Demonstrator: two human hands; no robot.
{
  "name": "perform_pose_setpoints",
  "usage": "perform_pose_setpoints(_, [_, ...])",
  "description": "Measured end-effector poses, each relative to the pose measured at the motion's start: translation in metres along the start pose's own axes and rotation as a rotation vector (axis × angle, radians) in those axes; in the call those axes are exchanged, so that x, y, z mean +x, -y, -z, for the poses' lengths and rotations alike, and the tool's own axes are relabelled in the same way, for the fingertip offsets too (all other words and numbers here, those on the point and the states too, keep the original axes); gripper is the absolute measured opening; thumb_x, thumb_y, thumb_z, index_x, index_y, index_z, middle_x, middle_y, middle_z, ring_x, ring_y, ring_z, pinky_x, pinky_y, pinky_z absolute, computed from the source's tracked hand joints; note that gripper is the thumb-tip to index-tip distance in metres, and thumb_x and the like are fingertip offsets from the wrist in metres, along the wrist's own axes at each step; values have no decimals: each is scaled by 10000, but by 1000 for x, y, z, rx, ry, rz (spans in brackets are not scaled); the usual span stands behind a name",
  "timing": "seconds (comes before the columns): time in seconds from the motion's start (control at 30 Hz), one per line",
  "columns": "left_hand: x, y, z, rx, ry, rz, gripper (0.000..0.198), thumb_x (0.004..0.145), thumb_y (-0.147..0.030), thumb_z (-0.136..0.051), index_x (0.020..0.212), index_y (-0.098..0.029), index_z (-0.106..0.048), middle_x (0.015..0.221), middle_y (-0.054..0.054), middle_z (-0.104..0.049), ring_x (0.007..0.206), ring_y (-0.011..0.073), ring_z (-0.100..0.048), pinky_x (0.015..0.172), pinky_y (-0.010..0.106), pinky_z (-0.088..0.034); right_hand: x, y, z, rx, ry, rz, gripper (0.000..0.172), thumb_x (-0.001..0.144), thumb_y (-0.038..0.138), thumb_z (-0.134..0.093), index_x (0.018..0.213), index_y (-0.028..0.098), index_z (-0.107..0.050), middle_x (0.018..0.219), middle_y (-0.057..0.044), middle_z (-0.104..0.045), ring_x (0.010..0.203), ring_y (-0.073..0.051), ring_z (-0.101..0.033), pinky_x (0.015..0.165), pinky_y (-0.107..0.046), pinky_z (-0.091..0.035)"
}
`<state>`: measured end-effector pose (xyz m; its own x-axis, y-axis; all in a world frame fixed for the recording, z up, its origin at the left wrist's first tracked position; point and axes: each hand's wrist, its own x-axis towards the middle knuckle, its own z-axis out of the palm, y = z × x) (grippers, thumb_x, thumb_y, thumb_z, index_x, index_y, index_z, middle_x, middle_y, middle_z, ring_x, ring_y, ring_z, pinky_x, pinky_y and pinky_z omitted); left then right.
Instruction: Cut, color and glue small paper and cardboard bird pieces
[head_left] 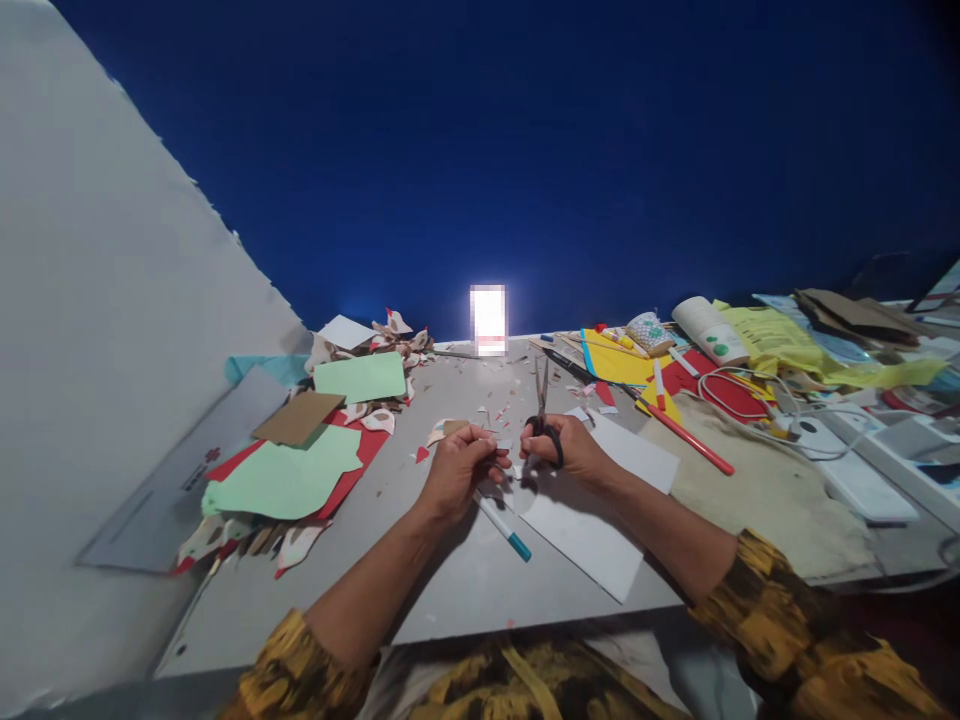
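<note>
My right hand [566, 447] grips a pair of scissors [541, 400] by its black handles. The blades stand slightly apart and point away from me. To its left, my left hand [466, 465] is closed in a pinch on a small pale piece of paper [504, 444], partly hidden by the fingers. Under the hands lies a marker with a teal cap [517, 546]. A white sheet of paper [592, 540] lies below my right hand. Small paper scraps [491, 412] are scattered in front of both hands, and a red scrap [422, 455] lies beside the left one.
Green paper [289, 475], brown card [300, 418] and cut-out pieces pile up at left. On the right are a red pen [690, 440], yellow paper [611, 358], paper cups [711, 328], a white cable [724, 408] and a white phone-like device [847, 470]. A blue wall [525, 150] rises behind.
</note>
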<state>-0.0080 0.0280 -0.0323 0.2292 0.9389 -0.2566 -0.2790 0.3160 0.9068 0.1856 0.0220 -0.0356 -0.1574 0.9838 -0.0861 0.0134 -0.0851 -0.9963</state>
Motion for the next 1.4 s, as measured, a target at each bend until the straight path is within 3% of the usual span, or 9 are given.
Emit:
perform_pose_setpoints(0.23, [-1,5,-2,20,14,0,255,643,-265,-800,773,-174,-600,636,32,-705,464,145,-622,465,257,-516,-3,0,-9,29,23,21,256,644,312,-781,816,162,-664,669,20,-611,621,-128,-513,622,-277,-423])
perform_pose_setpoints(0.53, [-4,10,-1,73,133,98,200,620,-199,-799,695,-161,-618,574,2,-638,449,117,-591,447,217,-464,-6,2,-12,98,-77,28,251,643,322,-798,790,175,-658,661,24,-572,604,-121,-473,579,-262,-407])
perform_pose_setpoints(0.6, [-3,8,-1,15,116,109,233,613,-217,-819,698,-163,-609,572,-3,-627,465,114,-591,459,209,-455,-8,0,-17,177,-42,-43,300,646,366,-827,792,178,-644,662,19,-577,596,-125,-493,558,-258,-408])
perform_pose_setpoints(0.7, [-1,4,-1,-44,68,67,260,623,-256,-824,705,-166,-594,571,4,-633,457,99,-565,475,202,-443,-10,-6,-23,268,107,-174,378,709,487,-818,769,174,-615,659,-3,-596,555,-125,-510,522,-258,-400])
perform_pose_setpoints(0.87, [-2,4,-3,-36,-4,-67,200,645,-225,-772,706,-171,-590,550,-2,-637,455,102,-559,489,201,-439,-15,-12,-27,21,245,-210,430,736,558,-796,677,162,-638,571,-14,-585,514,-128,-499,495,-252,-366])
perform_pose_setpoints(1.4, [-8,3,-5,8,-41,-147,156,676,-230,-707,712,-190,-561,545,-5,-643,502,117,-578,533,217,-473,-16,-11,-26,-238,226,-105,551,808,615,-701,559,168,-495,498,37,-411,518,-82,-334,477,-238,-234])
